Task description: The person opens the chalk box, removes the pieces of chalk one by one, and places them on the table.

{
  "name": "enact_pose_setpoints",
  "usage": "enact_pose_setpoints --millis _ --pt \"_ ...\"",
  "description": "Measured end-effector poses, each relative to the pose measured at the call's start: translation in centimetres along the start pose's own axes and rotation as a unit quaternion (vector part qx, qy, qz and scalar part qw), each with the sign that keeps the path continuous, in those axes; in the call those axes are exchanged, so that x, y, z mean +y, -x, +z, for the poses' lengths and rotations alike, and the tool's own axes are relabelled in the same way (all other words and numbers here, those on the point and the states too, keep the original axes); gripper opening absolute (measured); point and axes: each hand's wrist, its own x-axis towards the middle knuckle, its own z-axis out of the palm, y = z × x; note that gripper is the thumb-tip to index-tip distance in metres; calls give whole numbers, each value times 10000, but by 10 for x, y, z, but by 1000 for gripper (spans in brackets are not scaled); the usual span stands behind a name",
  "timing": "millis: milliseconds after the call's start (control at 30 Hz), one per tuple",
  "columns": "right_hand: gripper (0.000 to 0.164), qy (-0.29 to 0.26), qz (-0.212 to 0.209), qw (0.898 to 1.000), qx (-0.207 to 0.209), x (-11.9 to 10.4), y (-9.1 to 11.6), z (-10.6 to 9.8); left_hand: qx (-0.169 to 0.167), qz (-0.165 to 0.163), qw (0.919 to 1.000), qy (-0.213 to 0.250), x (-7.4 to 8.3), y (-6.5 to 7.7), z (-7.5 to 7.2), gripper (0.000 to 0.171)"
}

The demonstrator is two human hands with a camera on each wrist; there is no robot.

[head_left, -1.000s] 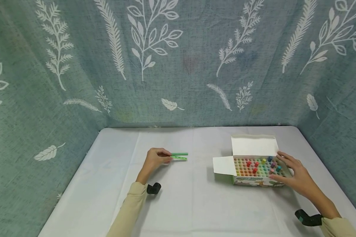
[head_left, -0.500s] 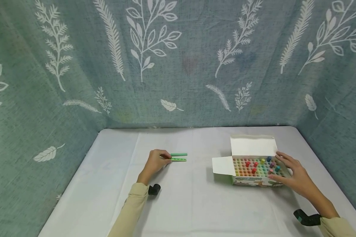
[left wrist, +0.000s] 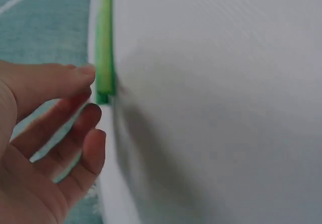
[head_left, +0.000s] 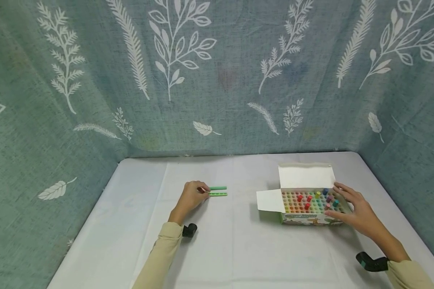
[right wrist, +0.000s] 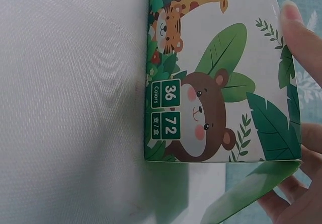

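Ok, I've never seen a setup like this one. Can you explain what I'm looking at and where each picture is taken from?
There is no robot here, just a person's two bare hands. The wide picture comes from a camera on the head, looking forward and down; the two closer ones come from cameras worn on each wrist.

On the white table stands an open box, its holes bearing several coloured sticks. The right hand holds the box at its right end; its wrist camera shows the printed animals on the side.

The left hand is at the ends of two green sticks. Whether it pinches them, I can't tell.
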Motion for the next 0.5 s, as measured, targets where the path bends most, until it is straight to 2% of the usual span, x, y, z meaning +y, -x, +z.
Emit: enact_pose_setpoints --millis 200,500 --pt "89 -35 -9 10000 -13 1 0 0 -52 274 9991 333 18 0 -5 10" --pt "88 -40 -33 10000 10 1 0 1 -210 422 9974 537 42 -4 -5 10"
